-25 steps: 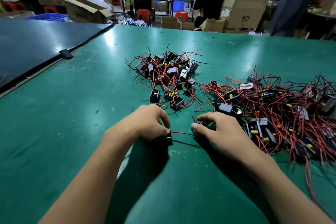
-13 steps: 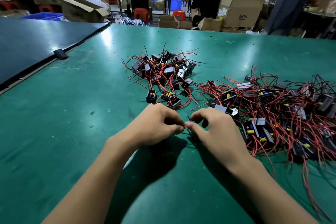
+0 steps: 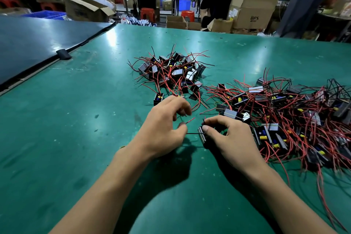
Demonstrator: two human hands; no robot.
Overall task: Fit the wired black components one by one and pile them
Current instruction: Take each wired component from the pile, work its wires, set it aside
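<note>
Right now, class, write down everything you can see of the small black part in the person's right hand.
The black part is a small boxy block, plastic by its look, its pale grey side towards the camera. The right hand pinches it between thumb and forefinger, low over the green table. A thin black wire runs from it leftward to the left hand.
</note>
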